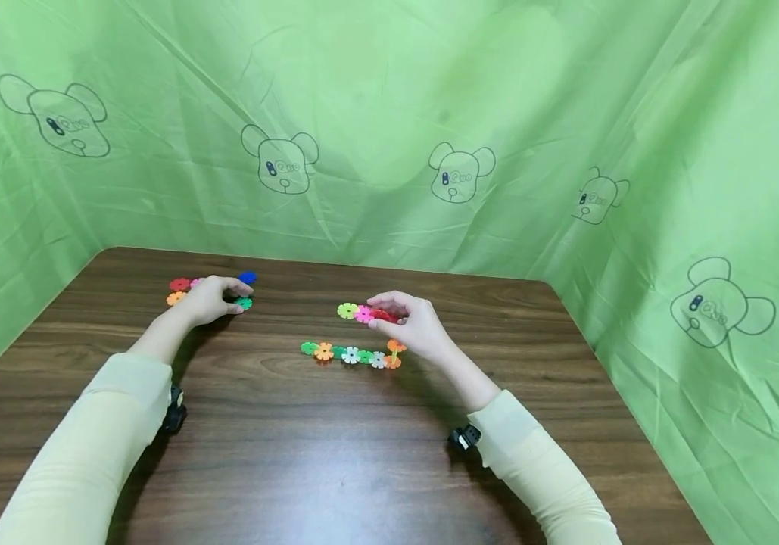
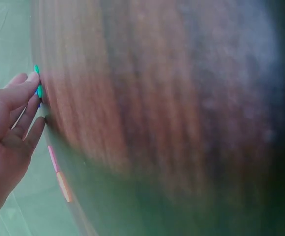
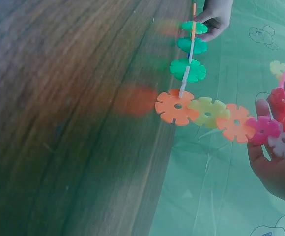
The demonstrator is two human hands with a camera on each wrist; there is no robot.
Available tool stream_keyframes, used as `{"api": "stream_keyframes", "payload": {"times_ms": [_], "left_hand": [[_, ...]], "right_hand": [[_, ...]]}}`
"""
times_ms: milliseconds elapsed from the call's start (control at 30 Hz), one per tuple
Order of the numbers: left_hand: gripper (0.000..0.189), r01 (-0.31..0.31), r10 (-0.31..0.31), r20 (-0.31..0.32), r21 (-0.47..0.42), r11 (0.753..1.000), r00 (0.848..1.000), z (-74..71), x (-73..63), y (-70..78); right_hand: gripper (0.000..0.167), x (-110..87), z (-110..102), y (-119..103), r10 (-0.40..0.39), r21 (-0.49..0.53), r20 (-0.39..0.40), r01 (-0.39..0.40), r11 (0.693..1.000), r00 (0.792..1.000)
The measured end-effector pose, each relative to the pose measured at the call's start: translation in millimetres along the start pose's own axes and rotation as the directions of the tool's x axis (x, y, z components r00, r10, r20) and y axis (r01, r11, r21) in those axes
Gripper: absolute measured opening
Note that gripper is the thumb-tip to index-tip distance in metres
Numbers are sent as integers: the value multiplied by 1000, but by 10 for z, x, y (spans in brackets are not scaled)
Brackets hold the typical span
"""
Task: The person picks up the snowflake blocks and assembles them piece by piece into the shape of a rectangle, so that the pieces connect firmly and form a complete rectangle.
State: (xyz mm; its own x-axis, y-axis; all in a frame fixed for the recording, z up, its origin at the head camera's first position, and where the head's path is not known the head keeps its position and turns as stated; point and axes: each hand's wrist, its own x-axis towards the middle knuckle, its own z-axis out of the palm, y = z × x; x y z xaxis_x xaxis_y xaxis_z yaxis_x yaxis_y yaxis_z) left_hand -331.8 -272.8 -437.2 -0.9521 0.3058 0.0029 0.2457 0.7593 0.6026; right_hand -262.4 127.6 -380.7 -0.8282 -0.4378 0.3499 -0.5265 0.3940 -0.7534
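Observation:
My left hand (image 1: 207,300) is at the far left of the table, thumb and fingertips around a green flower-shaped disc (image 1: 244,303). In the left wrist view, the thumb covers part of this disc (image 2: 40,92). Just beyond lies a blue disc (image 1: 247,278). My right hand (image 1: 416,325) holds the raised end of a chain of interlocked flower discs by its red discs (image 1: 382,315). From there the chain bends down through orange and yellow discs (image 3: 208,113) to a row of green, orange and white discs (image 1: 351,355) standing along the table. Its yellow-green end disc (image 1: 347,311) sticks out leftward.
Loose discs lie beside the left hand, among them a red disc (image 1: 179,284) and an orange disc (image 1: 176,298); others are partly hidden by the hand. The brown wooden table (image 1: 307,454) is enclosed by a green curtain (image 1: 362,113) at the back and sides.

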Motion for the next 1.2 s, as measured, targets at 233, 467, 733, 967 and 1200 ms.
{"api": "stream_keyframes", "payload": {"times_ms": [233,467,733,967,1200], "left_hand": [[35,-5,5,-9,16,1000,1000,-3,10,-6],[31,-12,16,-73,61,998,997,-23,-11,5],[21,-19,25,-124,52,998,992,-64,-62,73],[14,-18,29,-151,74,997,988,-111,-68,261],[10,-67,83,-172,94,993,982,-152,-120,502]], "right_hand": [[30,-8,-32,-19,-19,-2,35,19,1000,999],[31,3,-34,-30,-38,-48,42,40,998,998],[40,20,-49,-26,-22,-127,61,30,991,998],[35,24,-77,-22,-10,-115,94,21,993,996],[32,5,-88,-84,37,-80,119,-28,996,992]]}}
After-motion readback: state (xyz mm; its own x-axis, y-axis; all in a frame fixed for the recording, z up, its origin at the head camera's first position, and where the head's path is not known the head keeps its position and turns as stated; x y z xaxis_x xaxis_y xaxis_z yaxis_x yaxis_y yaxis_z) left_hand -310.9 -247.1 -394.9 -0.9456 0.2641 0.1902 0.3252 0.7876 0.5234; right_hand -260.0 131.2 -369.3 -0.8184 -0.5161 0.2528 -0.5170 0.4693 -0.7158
